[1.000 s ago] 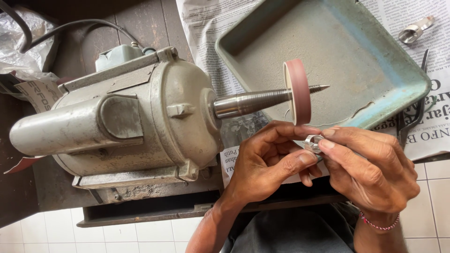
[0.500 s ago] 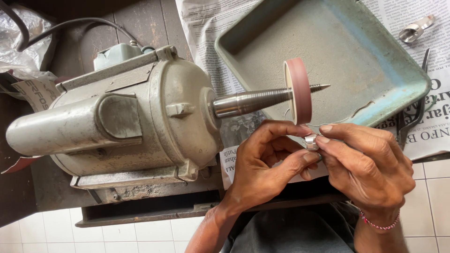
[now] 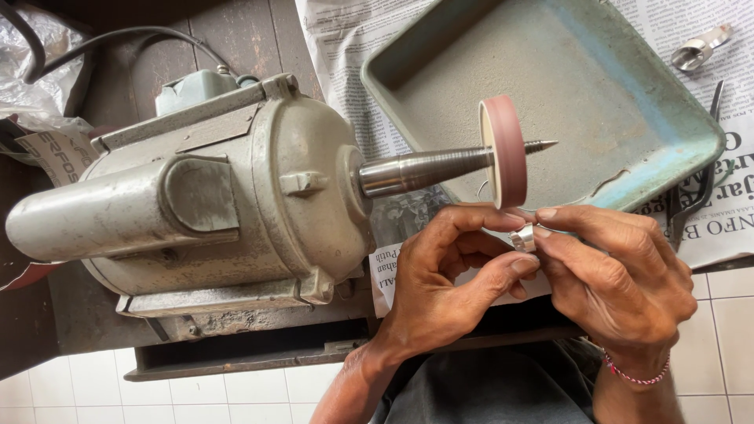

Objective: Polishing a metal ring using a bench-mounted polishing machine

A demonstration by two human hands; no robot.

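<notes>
Head view: left hand [image 3: 440,290] and right hand [image 3: 620,283] fingers together pinch a small silver ring [image 3: 523,238], held just under the pink polishing wheel [image 3: 505,151] on the motor's tapered spindle [image 3: 428,169]. Polishing step; ring needs a firm grip at the rim.

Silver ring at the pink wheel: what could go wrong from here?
1. Both hands, left hand and right hand, pinch the small silver ring by the fingertips right under the pink polishing wheel; a fingertip could graze the wheel.
2. The grip is only a pinch, so the wheel might snatch the ring away.
3. The tapered spindle ends in a bare threaded point past the wheel, close to the right hand's fingers.
</notes>
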